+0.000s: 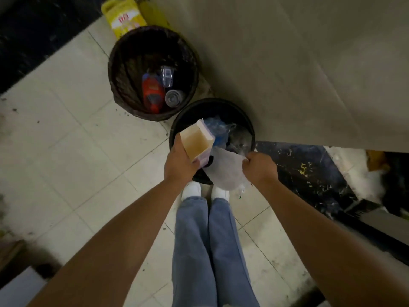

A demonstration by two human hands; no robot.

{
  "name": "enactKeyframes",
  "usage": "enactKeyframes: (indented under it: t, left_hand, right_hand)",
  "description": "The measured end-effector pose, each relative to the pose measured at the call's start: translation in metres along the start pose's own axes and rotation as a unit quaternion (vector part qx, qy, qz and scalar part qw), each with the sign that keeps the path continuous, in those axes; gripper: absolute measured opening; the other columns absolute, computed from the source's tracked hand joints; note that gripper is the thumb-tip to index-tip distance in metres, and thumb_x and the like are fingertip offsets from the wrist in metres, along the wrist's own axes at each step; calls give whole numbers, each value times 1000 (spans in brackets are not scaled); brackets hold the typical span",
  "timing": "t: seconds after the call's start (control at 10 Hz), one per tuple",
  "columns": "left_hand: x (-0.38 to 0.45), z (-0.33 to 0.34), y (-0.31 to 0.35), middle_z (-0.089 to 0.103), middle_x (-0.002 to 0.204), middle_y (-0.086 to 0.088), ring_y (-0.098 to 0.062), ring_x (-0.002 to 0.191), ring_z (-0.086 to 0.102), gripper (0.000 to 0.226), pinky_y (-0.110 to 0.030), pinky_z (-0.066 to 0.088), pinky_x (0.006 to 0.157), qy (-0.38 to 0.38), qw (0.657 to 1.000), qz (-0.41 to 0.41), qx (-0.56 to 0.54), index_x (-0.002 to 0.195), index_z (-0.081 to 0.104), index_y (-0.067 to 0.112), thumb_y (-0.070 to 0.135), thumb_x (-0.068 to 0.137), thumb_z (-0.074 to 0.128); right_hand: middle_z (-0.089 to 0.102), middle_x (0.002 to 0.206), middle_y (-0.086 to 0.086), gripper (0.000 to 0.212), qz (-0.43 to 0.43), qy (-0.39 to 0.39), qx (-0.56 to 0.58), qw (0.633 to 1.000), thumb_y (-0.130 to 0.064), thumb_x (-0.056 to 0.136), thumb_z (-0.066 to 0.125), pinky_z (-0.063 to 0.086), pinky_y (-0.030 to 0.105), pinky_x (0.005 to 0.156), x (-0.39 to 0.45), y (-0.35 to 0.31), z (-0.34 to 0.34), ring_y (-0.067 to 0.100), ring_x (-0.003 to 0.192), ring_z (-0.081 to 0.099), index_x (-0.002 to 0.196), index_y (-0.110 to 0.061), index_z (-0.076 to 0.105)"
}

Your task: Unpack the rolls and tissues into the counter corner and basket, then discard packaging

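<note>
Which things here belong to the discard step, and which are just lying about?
For the job:
- empty cardboard box in the left hand
- clear plastic wrap in the right hand
- near bin beneath both, plastic already inside

Lying about:
- far bin holding a red bottle and clear cups
- yellow bag by the wall
</note>
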State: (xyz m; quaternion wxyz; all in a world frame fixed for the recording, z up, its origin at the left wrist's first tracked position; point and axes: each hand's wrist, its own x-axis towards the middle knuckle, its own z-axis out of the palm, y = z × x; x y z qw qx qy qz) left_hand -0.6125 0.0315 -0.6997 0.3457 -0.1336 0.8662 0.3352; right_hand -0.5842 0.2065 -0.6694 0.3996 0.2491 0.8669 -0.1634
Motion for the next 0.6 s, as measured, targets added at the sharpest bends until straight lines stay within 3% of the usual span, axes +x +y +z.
enactKeyframes:
  t: [0.2,0.3,0.4,0.5,0.6]
  left_hand:
    - [56,48,-17,44,143,-17,-37,127,46,82,-42,42,102,-55,993,-81,64,148,11,12,14,85,63]
    - [68,54,-21,44,141,-21,-39,128,45,77,-44,41,103,-89,987,-107,85,147,14,8,16,87,61]
    - [61,48,-20,52,132,-23,-40,120,50,53,-45,45,97,-104,984,-74,128,135,37,4,17,88,58]
    - [39,35,-6,55,127,-20,-37,116,54,39,-44,48,93,-116,975,-25,190,126,48,4,16,90,53]
    - [19,18,13,54,129,-15,-31,117,52,36,-39,48,92,-81,965,40,247,127,49,7,17,92,49]
  right_hand:
    - [63,114,17,27,-33,-30,-63,997,-15,95,38,46,36,91,52,1,33,32,107,59,108,-4,60]
    - [61,117,19,32,-44,-24,-72,996,-21,96,38,45,39,91,67,-2,40,34,110,56,113,-2,57]
    - [58,119,21,38,-57,-7,-36,998,-28,92,46,46,42,90,67,-3,38,36,109,54,118,-1,54]
    - [53,125,23,43,-83,-8,21,996,-28,91,51,46,42,93,52,-7,25,38,112,51,125,-2,49]
    - [53,126,22,40,-101,-3,22,995,-23,92,48,44,40,97,34,-10,8,35,114,51,126,-1,49]
